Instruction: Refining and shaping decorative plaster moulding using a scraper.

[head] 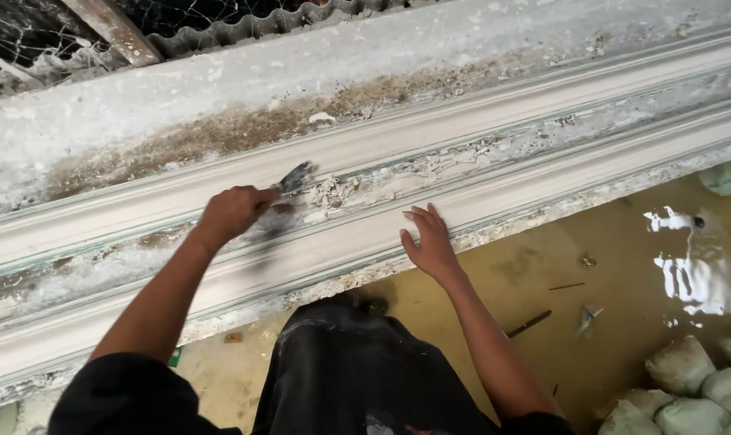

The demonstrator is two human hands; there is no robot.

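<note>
Filled pale sacks (687, 387) lie beside a puddle (695, 274) on the floor.

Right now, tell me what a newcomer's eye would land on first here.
The long white moulded form runs slantwise across the view, crusted with plaster. The left hand holds a scraper in its channel; the right hand lies flat on the near edge. Pale filled sacks sit lower right.

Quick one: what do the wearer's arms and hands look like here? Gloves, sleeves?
No gloves: left hand and right hand are bare. Forearms are bare too, with black sleeves covering only the upper arms. No watch, rings or markings visible.
</note>
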